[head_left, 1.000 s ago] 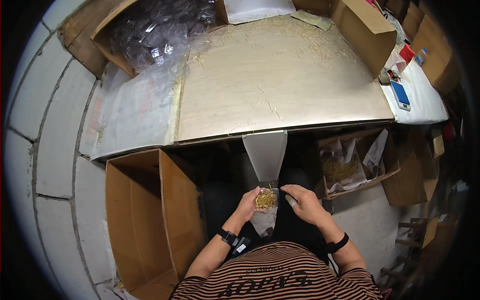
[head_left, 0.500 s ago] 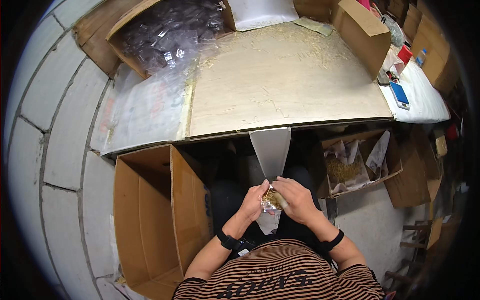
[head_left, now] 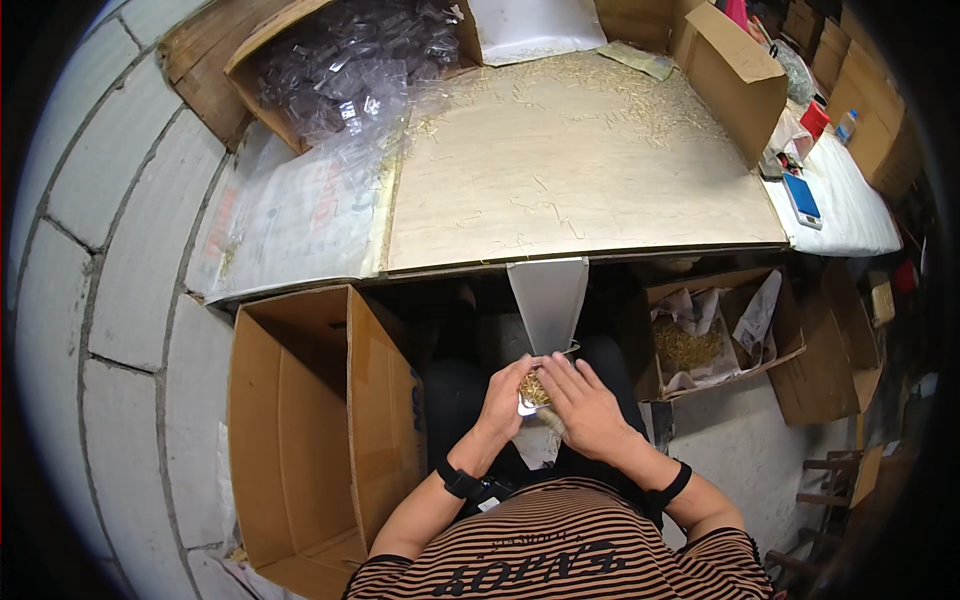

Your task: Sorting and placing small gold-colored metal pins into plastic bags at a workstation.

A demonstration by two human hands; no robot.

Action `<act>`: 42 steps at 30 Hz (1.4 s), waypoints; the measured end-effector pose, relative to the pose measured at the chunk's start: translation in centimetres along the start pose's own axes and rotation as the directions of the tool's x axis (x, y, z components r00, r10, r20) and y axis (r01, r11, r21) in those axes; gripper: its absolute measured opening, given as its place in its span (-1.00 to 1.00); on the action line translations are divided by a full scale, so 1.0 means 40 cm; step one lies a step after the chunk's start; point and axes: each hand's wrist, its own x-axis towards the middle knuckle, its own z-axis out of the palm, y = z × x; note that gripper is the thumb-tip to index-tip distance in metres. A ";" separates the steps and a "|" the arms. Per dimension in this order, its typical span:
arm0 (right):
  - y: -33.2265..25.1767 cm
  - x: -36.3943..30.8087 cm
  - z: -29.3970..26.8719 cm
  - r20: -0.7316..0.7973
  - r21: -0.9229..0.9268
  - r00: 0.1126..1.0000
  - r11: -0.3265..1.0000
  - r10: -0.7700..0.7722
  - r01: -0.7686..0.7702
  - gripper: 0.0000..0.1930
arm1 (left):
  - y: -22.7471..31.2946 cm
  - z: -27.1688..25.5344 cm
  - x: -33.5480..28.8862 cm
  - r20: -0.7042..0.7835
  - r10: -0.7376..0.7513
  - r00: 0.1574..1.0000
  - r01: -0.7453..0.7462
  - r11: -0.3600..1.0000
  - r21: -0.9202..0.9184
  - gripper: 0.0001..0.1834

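Note:
My left hand [head_left: 500, 402] is closed around a small clear plastic box [head_left: 527, 407] in front of my lap. Short, thin gold-coloured metal pieces [head_left: 536, 387] fill it. Over the box's right side lies my right hand [head_left: 588, 408], its fingers stretched out flat and touching the box. A pale cover, perhaps a finger sleeve, shows blurred at the right thumb [head_left: 550, 421]. Part of the box is hidden beneath the right fingers.
A worktable [head_left: 580, 190] ahead carries scattered gold pieces and a carton of clear plastic boxes [head_left: 350, 75]. At far right sits a blue scale [head_left: 802, 198]. A tall carton [head_left: 290, 430] stands left; a carton of gold pieces [head_left: 688, 345] is right.
My right hand has turned and flattened over the box, its thumb swinging lower toward me. The box, still in my left hand, has shifted slightly up and left.

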 end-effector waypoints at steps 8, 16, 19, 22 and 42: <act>0.023 0.012 -0.019 -0.267 0.310 0.949 0.948 0.166 -0.078 -0.56 | 0.044 0.031 -0.024 -0.011 0.023 1.000 -0.021 0.993 0.120 -0.72; 0.080 0.042 -0.001 0.245 0.960 0.773 -0.034 0.584 -0.279 -0.73 | 0.030 0.053 -0.035 0.082 -0.057 0.995 0.037 0.972 0.231 -0.71; 0.071 0.047 0.008 0.208 0.968 0.791 -0.005 0.576 -0.250 -0.75 | 0.034 0.057 -0.042 0.079 -0.042 0.996 0.023 0.973 0.230 -0.71; 0.077 0.036 0.020 0.188 0.960 0.784 0.057 0.592 -0.274 -0.79 | 0.039 0.057 -0.045 0.063 -0.017 0.998 0.001 0.971 0.240 -0.70; -0.005 0.028 -0.024 -0.009 -0.021 0.999 0.999 0.043 -0.043 -0.40 | 0.003 0.032 -0.009 -0.019 0.150 0.989 -0.148 0.987 0.060 -0.74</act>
